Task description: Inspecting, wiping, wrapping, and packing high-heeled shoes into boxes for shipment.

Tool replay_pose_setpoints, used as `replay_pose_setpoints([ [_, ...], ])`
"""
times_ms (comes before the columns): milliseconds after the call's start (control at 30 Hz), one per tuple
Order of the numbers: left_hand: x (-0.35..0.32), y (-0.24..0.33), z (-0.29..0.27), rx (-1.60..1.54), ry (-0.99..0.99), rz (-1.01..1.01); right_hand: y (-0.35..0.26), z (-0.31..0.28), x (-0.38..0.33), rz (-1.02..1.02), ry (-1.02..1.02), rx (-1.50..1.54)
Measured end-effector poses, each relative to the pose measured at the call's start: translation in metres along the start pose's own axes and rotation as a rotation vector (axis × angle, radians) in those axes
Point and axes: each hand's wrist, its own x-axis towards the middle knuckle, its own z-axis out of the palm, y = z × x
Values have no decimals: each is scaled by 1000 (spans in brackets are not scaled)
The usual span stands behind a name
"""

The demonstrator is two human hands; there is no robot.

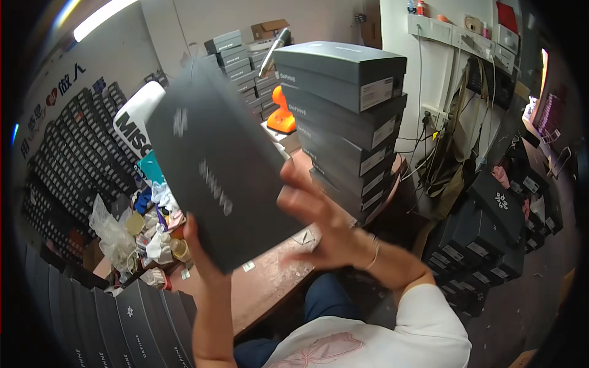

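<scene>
A dark grey box (215, 165) is held up here, tilted, in the air over the pink surface (264, 288), its white-marked face blurred. As far as can be judged, this one is midway through being handled: clear of the surface, not yet set down, with its contents hidden. A tall stack of boxes (346, 126) has already been piled, slightly uneven, just beyond and to the right; how many are left to be handled cannot be told. And the fingers: by the left hand (207, 264) the box is clamped at its lower left edge, the thumb seen, the others hidden behind. By the right hand (328, 227) nothing is gripped; its fingers are spread wide at the box's right side, and contact cannot be made out through the blur. Farther out, an orange-handled tool (281, 113) is seen behind, a crumpled plastic bag (113, 230) at left, more boxes (475, 239) at right.
</scene>
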Motion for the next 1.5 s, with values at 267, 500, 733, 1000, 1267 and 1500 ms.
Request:
replay_pose_setpoints([
  [267, 142, 2, 196, 521, -517, 281, 84, -211, 146, 239, 451, 37],
  [500, 134, -76, 238, 856, -538, -7, 221, -285, 84, 523, 465, 78],
  [733, 40, 7, 75, 1228, -565, 337, 175, -170, 25, 232, 734, -361],
  [1000, -200, 225, -144, 2487, 754, -29, 12, 152, -134, 910, -522, 632],
  [1267, -258, 235, -212, 2222, 1034, -494, -91, 347, -37, 601, -732, 1213],
  [1500, -240, 123, -130, 2059, 696, -548, -51, 316, -99, 1101, -622, 1765],
])
